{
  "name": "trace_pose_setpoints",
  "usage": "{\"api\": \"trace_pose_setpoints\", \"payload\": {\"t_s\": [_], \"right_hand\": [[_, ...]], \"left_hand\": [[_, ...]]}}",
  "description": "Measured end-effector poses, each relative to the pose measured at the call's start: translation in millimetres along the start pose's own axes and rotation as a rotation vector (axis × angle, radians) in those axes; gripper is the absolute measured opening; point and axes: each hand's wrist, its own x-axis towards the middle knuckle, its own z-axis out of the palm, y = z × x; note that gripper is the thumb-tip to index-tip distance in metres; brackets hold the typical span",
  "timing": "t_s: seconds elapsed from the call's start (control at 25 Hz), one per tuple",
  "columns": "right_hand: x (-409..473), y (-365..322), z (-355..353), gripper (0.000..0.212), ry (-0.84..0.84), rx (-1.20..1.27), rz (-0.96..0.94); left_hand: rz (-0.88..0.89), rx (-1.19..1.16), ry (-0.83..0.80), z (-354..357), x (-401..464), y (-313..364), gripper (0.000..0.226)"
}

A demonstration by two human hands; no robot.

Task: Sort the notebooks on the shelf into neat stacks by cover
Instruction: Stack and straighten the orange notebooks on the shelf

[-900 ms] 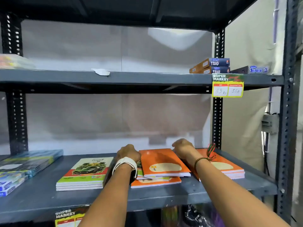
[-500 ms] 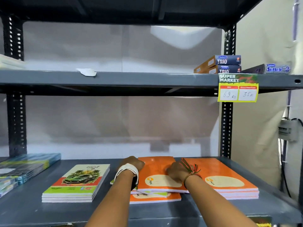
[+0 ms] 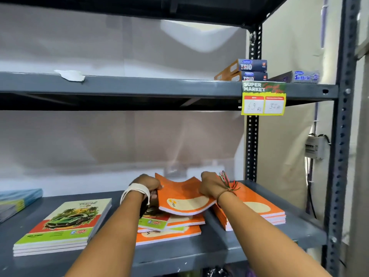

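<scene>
A: What is changed from half a second ago?

B: The orange notebook (image 3: pixel 182 198), then lying flat on the middle pile (image 3: pixel 169 226), is now lifted off it and bowed, its far edge curled upward. It is gripped at its left edge by the left hand (image 3: pixel 148 185), fingers closed round it, and at its right edge by the right hand (image 3: pixel 209 186), likewise clenched on the cover.

A: And what is uncovered beneath?

B: A green car-cover notebook (image 3: pixel 152 221) is seen, skewed among orange ones on the grey metal shelf (image 3: pixel 199 254).

A: How are the other stacks described?

B: A squared stack of glossy car covers (image 3: pixel 61 226) is kept at the left; a flat orange stack (image 3: pixel 257 208), with a cream oval label, lies at the right, just beside the lifted one. A woven band is worn on the left wrist, coloured threads on the right.
</scene>
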Motion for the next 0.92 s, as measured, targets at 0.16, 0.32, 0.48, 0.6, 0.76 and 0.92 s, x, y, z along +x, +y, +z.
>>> {"api": "trace_pose_setpoints", "payload": {"t_s": [0.16,0.32,0.48,0.6,0.76,0.92], "right_hand": [[4,46,-30,0.026,0.126,0.02,0.116],[5,99,-57,0.029,0.138,0.035,0.249],[7,141,-61,0.035,0.075,0.019,0.337],[6,158,-50,0.039,0.039,0.054,0.371],[8,167,-35,0.043,0.0,0.123,0.387],[8,173,-33,0.047,-0.005,0.147,0.396]], "left_hand": [[0.046,-0.161,-0.059,37,-6,30,0.023],[0.041,-0.209,-0.157,94,-19,54,0.023],[0.035,-0.158,-0.194,137,-26,63,0.022],[0.037,-0.074,-0.149,148,-30,63,0.023],[0.043,-0.081,-0.108,153,-26,57,0.03],[0.049,-0.068,-0.109,157,-25,53,0.023]]}}
